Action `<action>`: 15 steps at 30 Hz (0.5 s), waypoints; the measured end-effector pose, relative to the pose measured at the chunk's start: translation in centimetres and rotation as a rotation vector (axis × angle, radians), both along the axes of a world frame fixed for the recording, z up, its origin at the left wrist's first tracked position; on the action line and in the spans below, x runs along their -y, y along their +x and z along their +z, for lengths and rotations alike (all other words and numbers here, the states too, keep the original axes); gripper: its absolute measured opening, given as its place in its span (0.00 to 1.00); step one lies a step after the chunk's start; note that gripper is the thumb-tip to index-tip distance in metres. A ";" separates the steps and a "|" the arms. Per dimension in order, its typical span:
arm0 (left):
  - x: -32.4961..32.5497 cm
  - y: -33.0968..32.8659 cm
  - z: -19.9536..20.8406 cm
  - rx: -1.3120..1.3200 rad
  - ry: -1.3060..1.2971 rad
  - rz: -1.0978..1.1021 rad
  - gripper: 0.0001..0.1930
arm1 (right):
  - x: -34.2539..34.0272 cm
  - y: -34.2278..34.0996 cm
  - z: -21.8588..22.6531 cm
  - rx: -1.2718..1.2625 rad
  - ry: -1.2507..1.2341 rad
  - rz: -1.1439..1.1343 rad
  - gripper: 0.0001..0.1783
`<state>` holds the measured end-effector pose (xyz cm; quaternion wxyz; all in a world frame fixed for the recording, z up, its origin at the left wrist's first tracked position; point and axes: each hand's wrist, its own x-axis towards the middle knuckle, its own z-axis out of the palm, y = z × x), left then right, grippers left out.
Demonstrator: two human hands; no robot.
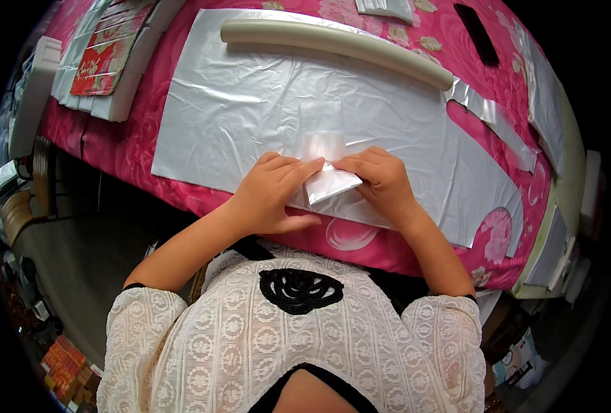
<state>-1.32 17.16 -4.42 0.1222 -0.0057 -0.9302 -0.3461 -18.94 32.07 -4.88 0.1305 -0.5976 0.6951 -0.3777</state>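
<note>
A small folded packet of thin clear-white plastic film (333, 184) lies close in front of me, its translucent far part stretching away from my hands. On its left side rests my left hand (267, 189); the index fingertip presses on the film while the thumb is spread away toward me. My right hand (382, 180) is closed at the packet's right edge, thumb and curled fingers pinching the film. Both hands lie over a large silvery-white plastic sheet (243, 103), wrinkled, with curved cutouts at its right end.
A long cream tube (333, 43) lies across the sheet's far side. Beyond it is a black bar-shaped object (476, 34). White stacks with a red patterned packet (109, 62) stand at the far left. A pink flowered cloth (130, 155) covers the table. A chair (23, 213) stands left.
</note>
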 end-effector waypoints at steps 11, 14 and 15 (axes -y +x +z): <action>1.0 -3.8 0.8 0.260 0.398 0.480 0.31 | 4.1 -1.1 2.3 0.262 0.534 -0.289 0.17; 1.1 -4.1 0.7 0.266 0.498 0.503 0.32 | 4.3 -1.2 2.0 0.166 0.519 -0.282 0.18; 1.3 -4.1 1.0 0.301 0.509 0.516 0.32 | 4.5 -1.5 2.3 0.229 0.568 -0.291 0.18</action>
